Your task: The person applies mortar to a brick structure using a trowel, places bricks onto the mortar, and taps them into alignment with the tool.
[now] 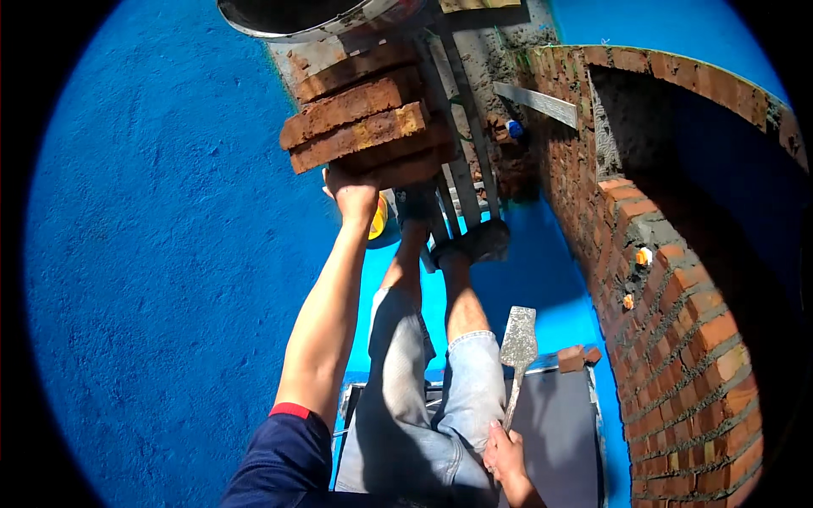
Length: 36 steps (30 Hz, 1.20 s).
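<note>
My left hand reaches forward to the near end of a stack of red-brown bricks. It is closed at a brick low in the stack, and shadow and the bricks hide most of the fingers. Down at the lower right, my right hand is wrapped around the handle of a mortar-crusted trowel. The trowel's blade points away from me, beside my knee.
A large bucket stands beyond the bricks. Planks lie under my feet, near a yellow round object. A curved brick wall rises on the right, with brick pieces near its base. A blue wall fills the left.
</note>
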Motion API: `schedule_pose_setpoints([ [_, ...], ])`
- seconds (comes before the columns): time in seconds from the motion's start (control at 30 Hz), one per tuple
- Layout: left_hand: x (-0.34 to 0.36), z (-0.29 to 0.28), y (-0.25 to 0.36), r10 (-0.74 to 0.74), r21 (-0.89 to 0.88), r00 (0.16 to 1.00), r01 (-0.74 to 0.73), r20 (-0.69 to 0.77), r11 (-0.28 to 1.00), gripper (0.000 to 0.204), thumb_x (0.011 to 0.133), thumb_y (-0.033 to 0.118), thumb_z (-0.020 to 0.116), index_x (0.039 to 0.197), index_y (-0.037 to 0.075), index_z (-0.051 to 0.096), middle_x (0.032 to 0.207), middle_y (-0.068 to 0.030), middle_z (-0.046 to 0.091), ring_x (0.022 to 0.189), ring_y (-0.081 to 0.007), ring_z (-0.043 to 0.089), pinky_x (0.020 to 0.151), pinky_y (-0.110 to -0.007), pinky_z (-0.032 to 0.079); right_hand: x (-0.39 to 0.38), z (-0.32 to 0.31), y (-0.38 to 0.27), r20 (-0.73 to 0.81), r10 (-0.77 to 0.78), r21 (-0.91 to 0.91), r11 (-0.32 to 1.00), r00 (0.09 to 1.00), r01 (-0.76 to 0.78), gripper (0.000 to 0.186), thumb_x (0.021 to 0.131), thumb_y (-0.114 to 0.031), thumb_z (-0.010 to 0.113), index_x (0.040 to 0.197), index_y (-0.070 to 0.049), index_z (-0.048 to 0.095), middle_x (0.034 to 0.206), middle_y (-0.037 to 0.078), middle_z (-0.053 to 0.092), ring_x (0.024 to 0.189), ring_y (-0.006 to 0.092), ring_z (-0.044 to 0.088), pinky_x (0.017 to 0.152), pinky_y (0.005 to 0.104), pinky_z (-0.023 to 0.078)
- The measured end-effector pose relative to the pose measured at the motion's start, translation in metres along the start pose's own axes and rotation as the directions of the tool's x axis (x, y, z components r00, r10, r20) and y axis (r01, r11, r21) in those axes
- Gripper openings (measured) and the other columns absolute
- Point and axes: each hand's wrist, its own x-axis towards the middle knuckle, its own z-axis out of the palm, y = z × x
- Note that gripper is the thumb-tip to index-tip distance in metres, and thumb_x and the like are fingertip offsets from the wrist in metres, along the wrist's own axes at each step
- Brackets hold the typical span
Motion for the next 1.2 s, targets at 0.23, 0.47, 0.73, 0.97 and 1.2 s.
schedule_pose_setpoints([
  [0.23, -0.018, 0.009, 0.004, -0.091, 0.267, 0.993, 0.069, 0.073, 0.961, 0.044, 0.071, 0.024, 0.067, 0.100, -0.008, 0.058, 0.106, -0.0301, 0.058, 0.100, -0.0443, 0.053, 0.087, -0.049, 0.042, -0.003, 0.002, -0.007, 0.040, 0.051, 0.036, 0.998, 0.998, -0.052, 0.041, 0.095, -0.031, 0.058, 0.062, -0.011, 0.041, 0.044, 0.000, 0.034, 0.030, 0.0140, 0.033, 0.030, 0.0315, 0.027],
  [0.47, -0.015, -0.004, 0.015, 0.273, 0.255, 0.960, -0.251, -0.057, 0.934, 0.063, 0.069, 0.030, 0.080, 0.117, 0.000, 0.053, 0.111, -0.0243, 0.056, 0.104, -0.0450, 0.048, 0.091, -0.048, 0.042, -0.002, 0.006, -0.006, -0.006, 0.050, -0.022, 0.998, 0.999, -0.050, 0.044, 0.094, -0.032, 0.056, 0.061, -0.013, 0.036, 0.044, 0.001, 0.032, 0.031, 0.0149, 0.031, 0.032, 0.0325, 0.028],
  [0.73, -0.015, -0.011, 0.024, 0.475, 0.300, 0.879, -0.465, 0.043, 0.833, 0.054, 0.063, 0.026, 0.085, 0.101, 0.004, 0.055, 0.088, -0.0164, 0.058, 0.083, -0.0386, 0.055, 0.071, -0.043, 0.046, 0.000, 0.006, -0.005, 0.054, 0.071, 0.069, 0.995, 0.996, -0.075, 0.043, 0.093, -0.037, 0.059, 0.064, -0.010, 0.042, 0.044, 0.001, 0.036, 0.032, 0.0145, 0.036, 0.032, 0.0313, 0.028],
  [0.97, -0.004, -0.013, 0.054, 0.649, 0.378, 0.751, -0.639, 0.118, 0.671, 0.053, 0.070, 0.028, 0.083, 0.109, 0.002, 0.059, 0.103, -0.0180, 0.057, 0.095, -0.0380, 0.055, 0.083, -0.043, 0.048, -0.006, 0.008, -0.013, 0.037, 0.104, -0.206, 0.974, 0.994, -0.094, 0.054, 0.093, -0.051, 0.053, 0.061, -0.008, 0.050, 0.042, 0.004, 0.044, 0.031, 0.0150, 0.041, 0.029, 0.0302, 0.029],
  [1.2, -0.020, 0.015, 0.117, 0.695, 0.346, 0.656, -0.751, 0.294, 0.563, 0.047, 0.069, 0.026, 0.079, 0.112, 0.016, 0.063, 0.095, -0.0079, 0.054, 0.093, -0.0279, 0.054, 0.083, -0.040, 0.045, 0.004, 0.007, 0.014, 0.083, -0.016, -0.052, 0.998, 0.996, 0.020, 0.051, 0.091, -0.053, 0.056, 0.078, -0.003, 0.056, 0.043, 0.002, 0.044, 0.031, 0.0125, 0.042, 0.028, 0.0293, 0.031],
])
